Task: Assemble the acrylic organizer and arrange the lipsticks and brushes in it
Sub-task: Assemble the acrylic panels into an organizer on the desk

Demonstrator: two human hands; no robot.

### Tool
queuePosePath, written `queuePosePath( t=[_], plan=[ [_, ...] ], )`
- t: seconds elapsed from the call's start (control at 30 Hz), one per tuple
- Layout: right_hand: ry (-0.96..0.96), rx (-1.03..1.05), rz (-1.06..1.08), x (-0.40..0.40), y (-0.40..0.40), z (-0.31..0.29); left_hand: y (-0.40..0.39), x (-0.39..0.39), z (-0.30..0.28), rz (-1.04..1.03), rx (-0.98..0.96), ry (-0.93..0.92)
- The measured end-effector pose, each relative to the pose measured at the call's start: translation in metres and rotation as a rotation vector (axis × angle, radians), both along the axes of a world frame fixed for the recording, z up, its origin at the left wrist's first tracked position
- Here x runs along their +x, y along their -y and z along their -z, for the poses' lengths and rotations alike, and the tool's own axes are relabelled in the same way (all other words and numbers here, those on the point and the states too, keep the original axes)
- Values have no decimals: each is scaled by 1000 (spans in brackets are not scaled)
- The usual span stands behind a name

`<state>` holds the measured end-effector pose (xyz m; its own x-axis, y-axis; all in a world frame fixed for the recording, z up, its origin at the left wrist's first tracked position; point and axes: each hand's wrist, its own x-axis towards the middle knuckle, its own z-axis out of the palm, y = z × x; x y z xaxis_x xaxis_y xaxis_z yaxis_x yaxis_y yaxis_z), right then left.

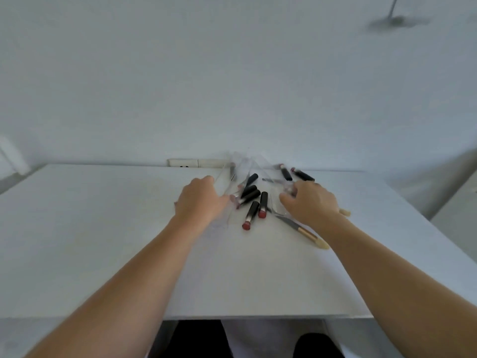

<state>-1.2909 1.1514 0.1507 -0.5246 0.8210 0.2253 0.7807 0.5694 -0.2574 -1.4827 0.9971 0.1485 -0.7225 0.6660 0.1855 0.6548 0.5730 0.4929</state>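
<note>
Both forearms reach forward over the white bench (103, 241), palms down, toward a heap of task items at mid-bench.

Left hand (200, 202): knuckles up, fingers curled at the edge of a clear acrylic panel (222, 184); appears to grip it, but motion blur and the panel's transparency leave the contact uncertain.

Right hand (311, 202): back of hand up, fingers bent down onto another clear piece (287, 189). Whether it holds or merely touches it cannot be told.

Nearest item: a makeup brush (300, 229), dark handle, gold ferrule, pale bristles toward the near right, lying flat and partly beneath the right wrist. A second pale brush tip (346, 212) shows just right of that wrist.

Between the hands: loose black lipsticks (254, 205), lying flat, some touching; two of them show red ends pointing toward the viewer.

Farther back: two more lipsticks (294, 173) beyond the right hand, plus more acrylic panels (245, 164), tilted and unassembled, outlines blurred.

At the wall behind the bench: a white wall socket strip (196, 163).
</note>
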Motion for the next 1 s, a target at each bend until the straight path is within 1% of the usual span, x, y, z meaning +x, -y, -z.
queuePosePath(
  t=[0.1, 0.23, 0.4, 0.47, 0.53, 0.6, 0.73, 0.83, 0.9, 1.0],
  plan=[
    [21, 3, -30, 0, -1, -3, 4, -9, -7, 19, -44, -39],
    [-11, -3, -56, 6, -12, -5, 10, -19, -14, 48, -85, -53],
    [-134, -24, -81, 14, -35, -5, 11, -30, -15, 9, 0, -81],
    [-207, -98, -115, 19, -46, -9, 5, -29, -18, 14, 61, -111],
    [-330, -228, -184, 23, -56, -15, -6, -21, -22, 70, 140, -117],
    [-448, -330, -243, 27, -62, -18, -21, -5, -24, 170, 179, -106],
    [-594, -425, -279, 35, -66, -10, -50, 28, -15, 394, 142, -122],
    [-674, -487, -292, 38, -66, -3, -63, 39, -9, 474, 134, -133],
    [-732, -535, -299, 38, -69, -1, -71, 44, -6, 562, 94, -167],
    [-811, -603, -270, 36, -75, 2, -81, 48, -2, 674, -75, -226]
  ],
)
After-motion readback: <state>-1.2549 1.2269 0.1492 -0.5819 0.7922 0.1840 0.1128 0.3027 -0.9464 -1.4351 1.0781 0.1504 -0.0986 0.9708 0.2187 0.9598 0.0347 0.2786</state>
